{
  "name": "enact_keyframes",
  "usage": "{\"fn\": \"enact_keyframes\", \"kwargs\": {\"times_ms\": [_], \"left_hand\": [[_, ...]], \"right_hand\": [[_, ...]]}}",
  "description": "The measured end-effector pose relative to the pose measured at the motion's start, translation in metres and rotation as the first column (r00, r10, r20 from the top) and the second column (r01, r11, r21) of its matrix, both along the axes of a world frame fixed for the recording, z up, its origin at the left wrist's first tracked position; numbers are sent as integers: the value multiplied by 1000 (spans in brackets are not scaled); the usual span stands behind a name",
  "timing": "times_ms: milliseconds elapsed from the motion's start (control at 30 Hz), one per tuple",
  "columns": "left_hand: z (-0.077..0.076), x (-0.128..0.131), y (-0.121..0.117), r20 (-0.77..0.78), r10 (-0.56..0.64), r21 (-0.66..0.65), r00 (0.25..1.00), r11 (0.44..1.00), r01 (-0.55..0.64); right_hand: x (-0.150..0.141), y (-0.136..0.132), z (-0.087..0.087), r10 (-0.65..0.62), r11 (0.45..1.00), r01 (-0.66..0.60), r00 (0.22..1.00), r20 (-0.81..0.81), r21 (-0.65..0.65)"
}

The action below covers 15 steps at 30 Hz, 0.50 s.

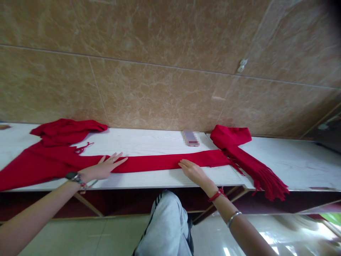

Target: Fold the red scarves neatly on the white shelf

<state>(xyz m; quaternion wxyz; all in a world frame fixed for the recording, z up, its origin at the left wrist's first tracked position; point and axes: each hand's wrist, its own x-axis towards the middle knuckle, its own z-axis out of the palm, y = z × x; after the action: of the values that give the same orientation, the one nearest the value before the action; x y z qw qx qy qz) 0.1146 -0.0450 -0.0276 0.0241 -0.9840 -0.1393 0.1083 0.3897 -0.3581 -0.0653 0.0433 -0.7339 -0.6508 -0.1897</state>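
A long red scarf lies stretched across a white shelf top, folded into a narrow strip in its middle and spreading wide at the left. My left hand rests flat on the strip near the wide part, fingers spread. Further right, my right hand lies on the strip's lower edge with its fingers stretched out and close together. Past the strip's right end is another red scarf, folded over, with its fringe hanging over the front edge. Bunched red fabric sits against the wall at the left.
A phone lies near the wall, behind the strip. The white shelf top runs along a brown marbled tile wall, with open compartments below. My knee is close to the front edge.
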Motion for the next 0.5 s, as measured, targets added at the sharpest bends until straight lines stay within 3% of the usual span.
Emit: {"fn": "enact_keyframes", "kwargs": {"times_ms": [133, 267, 400, 500], "left_hand": [[1, 31, -27, 31, -212, -49, 977, 976, 214], [-4, 43, -35, 179, -196, 67, 964, 980, 187], [-6, 57, -47, 255, -220, 194, 941, 966, 173], [-8, 75, -61, 246, -259, 222, 934, 953, 206]], "right_hand": [[-9, 12, 9, 68, 992, -68, 998, -5, -102], [-8, 18, 9, 19, 989, -27, 998, -58, -147], [-7, 24, -2, -88, 996, 84, 991, -103, -43], [-13, 30, -4, -65, 996, 70, 995, -77, 55]]}}
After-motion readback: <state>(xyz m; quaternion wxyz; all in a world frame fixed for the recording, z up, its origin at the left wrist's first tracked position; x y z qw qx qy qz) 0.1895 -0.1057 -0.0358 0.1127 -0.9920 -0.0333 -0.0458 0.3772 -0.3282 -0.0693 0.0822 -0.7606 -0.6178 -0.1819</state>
